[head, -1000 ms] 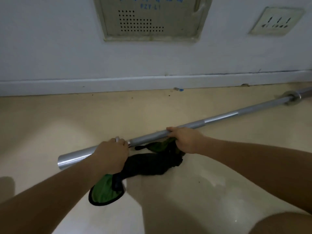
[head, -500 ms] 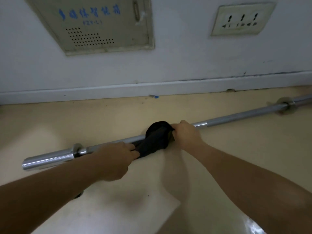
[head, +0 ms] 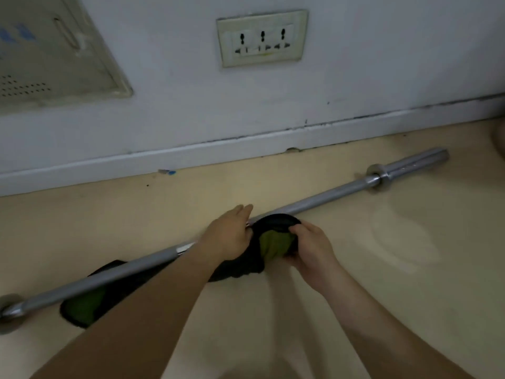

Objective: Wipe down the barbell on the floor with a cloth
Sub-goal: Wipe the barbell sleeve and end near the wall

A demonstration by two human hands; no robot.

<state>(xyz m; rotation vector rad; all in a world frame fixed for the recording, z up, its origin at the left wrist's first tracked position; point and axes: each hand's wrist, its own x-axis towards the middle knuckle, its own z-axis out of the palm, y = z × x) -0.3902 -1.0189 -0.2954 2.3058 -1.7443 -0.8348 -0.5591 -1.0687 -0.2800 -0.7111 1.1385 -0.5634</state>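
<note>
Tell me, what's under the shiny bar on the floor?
A black and green cloth trails under the barbell onto the floor. Both hands hide the wrapped part.

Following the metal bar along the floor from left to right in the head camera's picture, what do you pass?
Left collar → trailing end of the cloth → left hand → cloth bunched on the barbell → right hand → bare shaft → right collar → right sleeve.
</note>
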